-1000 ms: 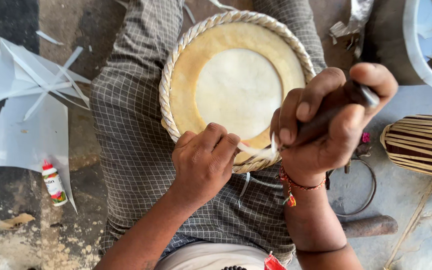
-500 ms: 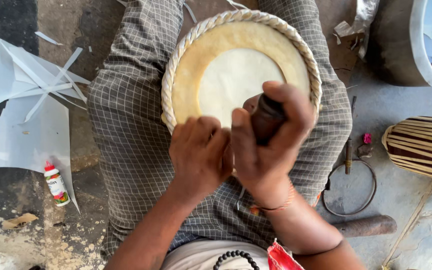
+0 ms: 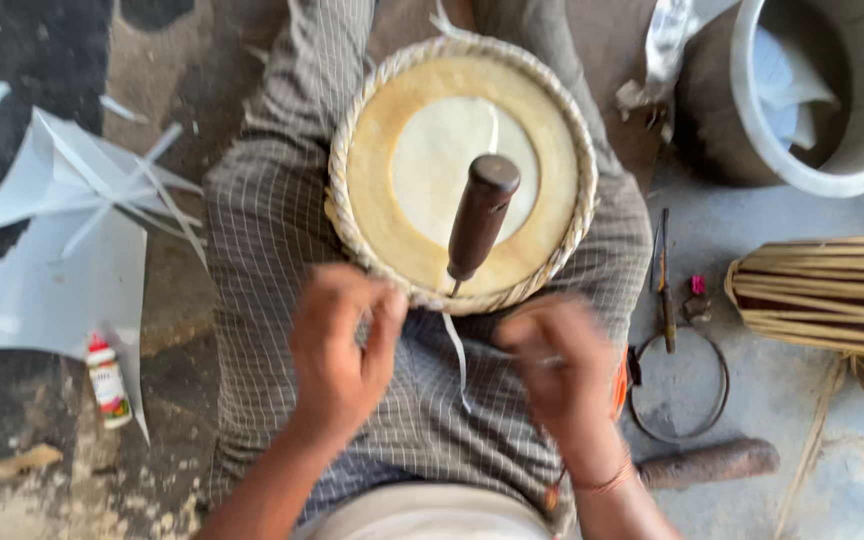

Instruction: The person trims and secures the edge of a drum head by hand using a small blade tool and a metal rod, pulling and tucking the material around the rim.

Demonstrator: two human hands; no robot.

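A round drum head (image 3: 382, 180) with a braided rim rests on my lap, tan ring around a pale centre. An awl with a dark wooden handle (image 3: 480, 215) stands stuck into the near rim, with no hand on it. My left hand (image 3: 340, 345) pinches at the rim's near edge. My right hand (image 3: 560, 365), blurred, grips a thin pale strip (image 3: 455, 352) that hangs from the rim over my checked cloth.
White paper scraps (image 3: 52, 250) and a small glue bottle (image 3: 108, 380) lie on the left floor. On the right are a grey tub (image 3: 822, 100), a bundle of cane strips (image 3: 822, 295), a wire ring (image 3: 679, 385), a thin metal tool (image 3: 666, 280) and a wooden handle (image 3: 707, 463).
My right hand pushed the awl into the rim, then let go of it and dropped toward my lap to take the strip. The left hand stayed at the rim.
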